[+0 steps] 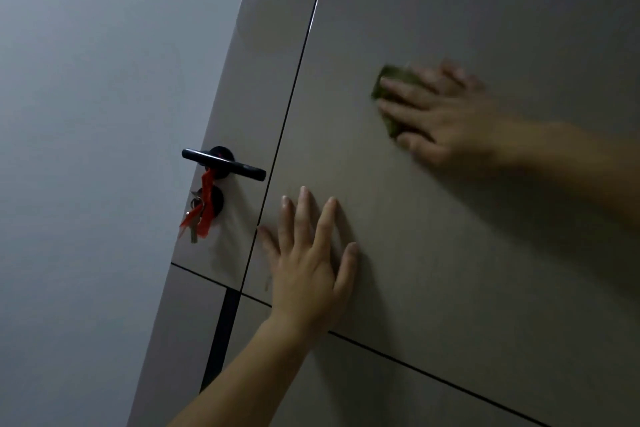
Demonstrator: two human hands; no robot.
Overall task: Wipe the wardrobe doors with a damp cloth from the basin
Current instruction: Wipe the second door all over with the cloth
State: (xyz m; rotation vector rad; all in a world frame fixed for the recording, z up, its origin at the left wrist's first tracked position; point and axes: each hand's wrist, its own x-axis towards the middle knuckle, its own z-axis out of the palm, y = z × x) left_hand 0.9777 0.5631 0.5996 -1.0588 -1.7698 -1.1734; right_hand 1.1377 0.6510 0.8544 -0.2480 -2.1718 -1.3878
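Presses the green cloth (394,73) flat against the wardrobe door (467,270) under the straight, spread fingers of the right hand (446,121); no curling round it, only pressure. Shows just a narrow strip of cloth past the fingertips, blurred, with its long axis running up and down the panel, across the fingers. Points these fingers left, toward the dark vertical seam (301,62).

Rests the left hand (304,263) lower on the same door, open, palm flat, fingers spread and pointing up, the little finger just at the seam.

Leaves wide bare panel above the cloth, to its left as far as the seam, and between the two hands. Ends the panel below at a dark horizontal seam (433,378), close under the left wrist.

Beyond the vertical seam, carries a black lever handle (223,165) on a narrower panel (270,45), with keys on a red ribbon (201,215) hanging under it. Further left, only a grey wall (86,114).
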